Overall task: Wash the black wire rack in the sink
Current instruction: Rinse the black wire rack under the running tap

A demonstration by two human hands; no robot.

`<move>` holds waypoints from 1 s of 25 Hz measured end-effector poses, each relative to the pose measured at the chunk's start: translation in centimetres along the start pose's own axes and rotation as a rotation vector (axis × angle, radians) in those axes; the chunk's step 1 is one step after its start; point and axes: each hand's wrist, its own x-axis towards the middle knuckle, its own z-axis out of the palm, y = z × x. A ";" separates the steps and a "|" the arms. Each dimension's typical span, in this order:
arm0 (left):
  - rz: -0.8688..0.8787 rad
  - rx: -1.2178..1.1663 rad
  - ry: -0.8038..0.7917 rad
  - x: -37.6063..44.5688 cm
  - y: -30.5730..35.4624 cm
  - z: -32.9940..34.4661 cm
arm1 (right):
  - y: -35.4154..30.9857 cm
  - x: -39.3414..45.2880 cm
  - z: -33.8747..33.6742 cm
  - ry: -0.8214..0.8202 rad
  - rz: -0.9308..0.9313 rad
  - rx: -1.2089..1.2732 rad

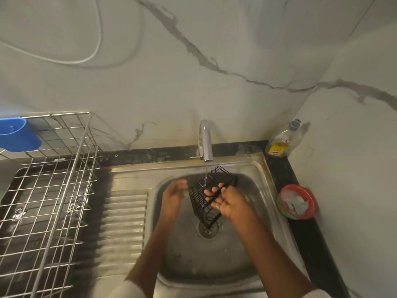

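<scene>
The black wire rack [200, 197] hangs tilted over the steel sink [247, 254], with a thin stream of water from the chrome tap [205, 141] falling onto its upper part. My right hand [227, 203] grips the rack from the right, fingers curled through its wires. Just left of the rack is my left hand [175, 193], its fingers loosely bent, holding nothing; whether its fingertips touch the rack's edge is unclear. The rack's lower end points down at the drain [208, 230].
A large metal dish rack [53, 190] stands on the left counter, with a blue plastic holder [18, 134] hooked on its back. A ribbed drainboard [124, 222] lies between them. A dish soap bottle [282, 139] and a red bowl holding a sponge [297, 201] sit on the right ledge.
</scene>
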 end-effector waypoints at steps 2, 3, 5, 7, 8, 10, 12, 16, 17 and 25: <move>0.091 0.082 -0.191 -2.7 -1.2 -2.2 | 0.3 -0.8 1.0 -0.048 0.010 0.015; 0.136 0.160 -0.287 -3.6 -1.5 -2.6 | 0.5 -1.2 1.6 -0.079 0.023 0.014; 0.253 0.254 -0.342 -4.4 -1.9 -2.4 | 1.5 -2.3 2.7 -0.146 0.062 -0.008; 0.270 0.269 -0.159 -4.6 -1.7 -1.4 | 2.4 -3.2 3.1 -0.208 0.076 -0.010; 0.270 0.285 -0.058 -4.4 -1.4 -1.1 | 2.4 -3.4 2.8 -0.228 0.062 -0.019; 0.271 0.330 0.035 -3.9 -0.5 -0.7 | 1.9 -3.6 1.4 -0.228 -0.027 -0.177; 0.284 0.380 0.047 -3.1 0.4 -0.2 | 0.9 -2.9 -0.8 -0.078 -0.269 -0.477; 0.242 0.419 -0.009 -1.8 1.6 0.9 | -2.1 0.2 -4.8 0.232 -0.733 -0.938; 0.238 0.416 -0.038 -1.3 1.7 1.1 | -2.5 0.9 -5.5 0.165 -0.741 -0.976; 0.213 0.291 -0.240 0.5 2.2 5.4 | -3.0 3.2 -8.2 -0.058 -0.810 -1.006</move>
